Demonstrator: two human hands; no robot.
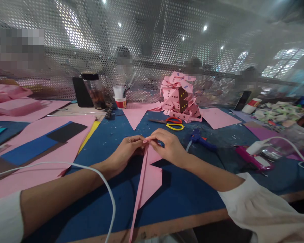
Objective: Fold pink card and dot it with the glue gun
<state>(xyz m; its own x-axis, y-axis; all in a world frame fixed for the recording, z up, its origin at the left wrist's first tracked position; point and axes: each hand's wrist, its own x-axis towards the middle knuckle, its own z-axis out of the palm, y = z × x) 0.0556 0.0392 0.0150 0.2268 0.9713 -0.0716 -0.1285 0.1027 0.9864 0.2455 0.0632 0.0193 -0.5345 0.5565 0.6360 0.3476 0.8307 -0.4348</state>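
Observation:
A pink sheet point(150, 184) with a notched side and a narrow folded strip along its left edge reaches down toward the table's front edge. At its top end, my left hand point(128, 151) pinches the left side between thumb and fingers. My right hand point(168, 145) pinches the same tip from the right, and the fingertips of both hands nearly meet there. Just beyond my hands lie scissors point(175, 126) with red and yellow handles. Right of my right hand rests a blue glue gun point(199, 139).
A pile of dotted pink paper shapes point(177, 98) stands by the perforated metal screen point(147, 40). Pink sheets point(66, 148) with blue and black pieces lie left. A bottle point(95, 92), paper cup point(121, 102) and magenta tool point(254, 158) are around. A white cable point(101, 175) crosses before my left forearm.

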